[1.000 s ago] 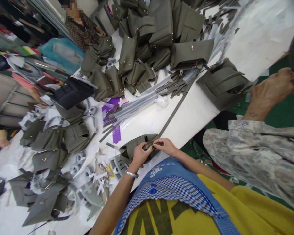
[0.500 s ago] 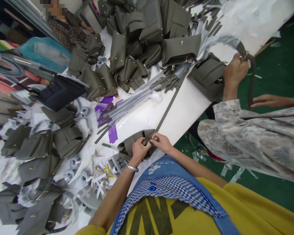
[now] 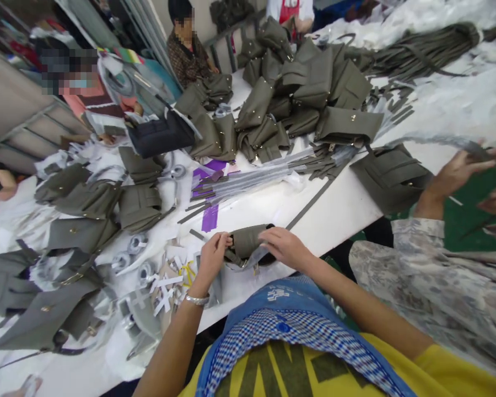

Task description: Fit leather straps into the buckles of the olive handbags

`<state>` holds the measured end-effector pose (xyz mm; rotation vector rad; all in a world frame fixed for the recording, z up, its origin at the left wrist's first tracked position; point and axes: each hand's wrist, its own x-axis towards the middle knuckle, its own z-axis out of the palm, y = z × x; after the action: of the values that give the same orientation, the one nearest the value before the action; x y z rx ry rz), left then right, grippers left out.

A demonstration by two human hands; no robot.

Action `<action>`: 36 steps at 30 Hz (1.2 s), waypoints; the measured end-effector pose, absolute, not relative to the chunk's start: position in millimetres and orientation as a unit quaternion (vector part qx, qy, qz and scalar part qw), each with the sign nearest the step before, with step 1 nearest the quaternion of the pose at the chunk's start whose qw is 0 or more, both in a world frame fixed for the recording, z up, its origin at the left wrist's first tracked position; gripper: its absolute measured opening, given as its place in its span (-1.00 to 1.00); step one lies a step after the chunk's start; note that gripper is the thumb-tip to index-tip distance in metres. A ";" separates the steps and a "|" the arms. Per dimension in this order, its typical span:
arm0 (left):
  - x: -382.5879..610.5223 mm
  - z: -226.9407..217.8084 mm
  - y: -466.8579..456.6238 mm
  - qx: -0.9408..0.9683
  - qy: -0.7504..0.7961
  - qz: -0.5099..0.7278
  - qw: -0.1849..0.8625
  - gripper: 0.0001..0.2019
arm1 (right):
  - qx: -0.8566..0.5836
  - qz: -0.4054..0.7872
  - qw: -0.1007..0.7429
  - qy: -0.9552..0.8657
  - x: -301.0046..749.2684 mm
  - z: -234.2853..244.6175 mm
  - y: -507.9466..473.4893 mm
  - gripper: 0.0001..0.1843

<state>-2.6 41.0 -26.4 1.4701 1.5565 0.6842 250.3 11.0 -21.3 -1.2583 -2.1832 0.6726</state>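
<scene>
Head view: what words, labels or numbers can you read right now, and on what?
"N": large dark letter on the yellow shirt; neighbouring letters are cut off by the blue apron and the frame edge.
White print on the blue apron: too small and blurred to read.
Grey bag between the left hand and right hand: no lettering visible.

Yellow shirt (image 3: 438, 375), blue checked apron (image 3: 289, 331), seemingly silver bangle (image 3: 197, 300).
</scene>
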 end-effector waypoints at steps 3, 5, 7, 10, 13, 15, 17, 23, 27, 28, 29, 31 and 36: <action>-43.7 -37.3 10.0 0.526 0.675 0.270 0.441 -0.63 | -0.416 0.208 0.104 -0.879 213.7 -15.8 16.8 -0.71; -59.3 -45.2 -12.4 0.503 0.689 0.254 0.456 -0.65 | -0.415 0.178 0.010 -0.892 198.5 -20.0 16.8 -0.68; -64.2 -50.7 -32.0 0.529 0.672 0.245 0.457 -0.68 | -0.399 0.179 -0.056 -0.898 192.5 -25.2 16.8 -0.70; -56.7 -54.6 -51.4 0.636 0.604 0.245 0.412 -0.69 | -0.362 0.213 -0.098 -0.902 193.8 -27.4 19.9 -0.82; -44.6 -57.7 -56.2 0.733 0.543 0.237 0.336 -0.54 | -0.356 0.251 -0.057 -0.898 198.2 -20.6 23.2 -0.81; -40.1 -58.6 -52.3 0.756 0.533 0.240 0.296 -0.56 | -0.365 0.273 -0.002 -0.890 201.2 -12.2 22.4 -0.74; -39.9 -55.0 -44.6 0.762 0.536 0.244 0.269 -0.71 | -0.379 0.288 0.049 -0.878 204.6 -2.5 19.2 -0.70; -56.5 -4.4 -16.3 0.837 0.442 0.234 0.221 -0.77 | -0.413 0.302 0.078 -0.856 217.8 15.6 18.2 -0.66; -72.4 31.9 5.1 0.878 0.397 0.192 0.188 -0.69 | -0.455 0.377 0.053 -0.805 236.8 8.5 34.3 -0.76; -76.3 37.7 11.1 0.886 0.392 0.182 0.169 -0.68 | -0.459 0.406 0.063 -0.787 242.6 5.7 38.1 -0.74; -79.9 42.2 17.0 0.892 0.390 0.176 0.145 -0.68 | -0.462 0.435 0.077 -0.769 248.4 3.1 41.2 -0.70; -85.8 48.1 27.2 0.902 0.386 0.168 0.096 -0.72 | -0.463 0.481 0.093 -0.739 258.9 -0.6 44.8 -0.62; -91.3 51.0 36.2 0.919 0.354 0.171 0.031 -0.77 | -0.474 0.513 0.093 -0.710 273.0 -1.0 43.5 -0.50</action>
<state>-91.3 36.2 51.0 2.8311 1.0896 0.5267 273.0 43.5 -1.0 -1.4067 -2.1068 1.5220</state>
